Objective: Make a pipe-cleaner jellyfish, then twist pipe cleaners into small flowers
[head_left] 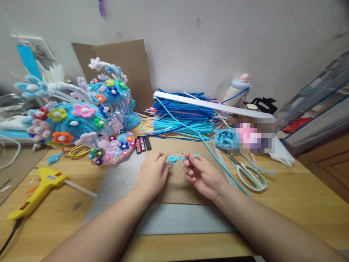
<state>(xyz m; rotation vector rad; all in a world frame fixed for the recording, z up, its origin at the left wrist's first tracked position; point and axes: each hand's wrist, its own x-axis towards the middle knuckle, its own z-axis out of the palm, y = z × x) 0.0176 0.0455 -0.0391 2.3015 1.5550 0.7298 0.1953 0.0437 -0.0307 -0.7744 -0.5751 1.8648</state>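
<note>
Head view: both hands meet over the wooden surface [286,203], just above a brown cardboard sheet [180,189] that lies on a grey cutting mat [185,218]. The left hand [152,174] pinches the left end of a light blue pipe cleaner [178,158], where the wire is bent into a small loop; its grip is clenched on that loop. The right hand [201,174] pinches the same pipe cleaner at its other end, fingers closed on it. The pipe cleaner spans the gap between the two grips, its long axis running from 9 to 3 o'clock, with a short free tip pointing towards 3 past the right fingers.

At 12 o'clock from the hands lies a stack of blue pipe cleaners [182,116]. Pale green scissors [249,176] lie at 3 o'clock, a yellow glue gun [38,191] at 9 o'clock.
</note>
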